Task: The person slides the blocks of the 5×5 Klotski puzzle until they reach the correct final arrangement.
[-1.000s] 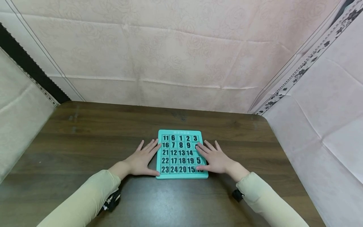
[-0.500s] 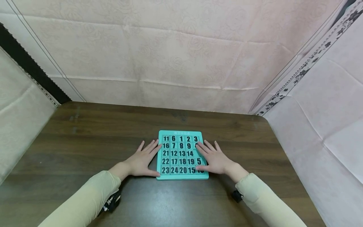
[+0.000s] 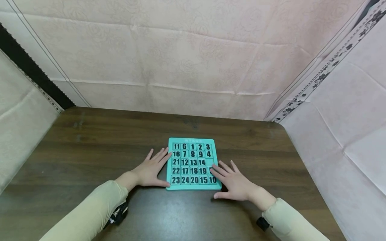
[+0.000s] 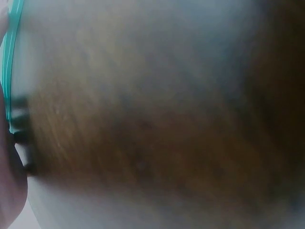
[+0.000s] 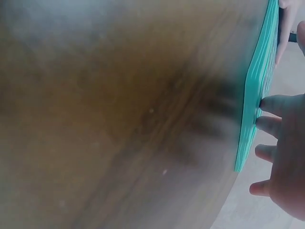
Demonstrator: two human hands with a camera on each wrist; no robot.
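Observation:
A turquoise sliding number puzzle [image 3: 193, 187] lies flat on the wooden table in the head view, its tiles marked with black numbers. The third row has a vacant slot at its right end. My left hand [image 3: 149, 171] is spread along the puzzle's left side, index fingertip and thumb tip at the frame. From the right, my right hand [image 3: 233, 184] reaches with extended fingers over the right edge. Its index fingertip covers most of the right-column tile in the fourth row, while the thumb is off the board. In the right wrist view, fingertips meet the puzzle's edge [image 5: 252, 100].
The brown wooden table [image 3: 105, 140] extends around the puzzle. Pale patterned cloth [image 3: 181, 60] hangs behind it and on both sides. Black wrist devices [image 3: 119, 214] sit at both sleeves.
My right hand has shifted down and toward the right, uncovering the 4 and 10 tiles and moving onto the 5 tile. The left hand and the puzzle stay in place.

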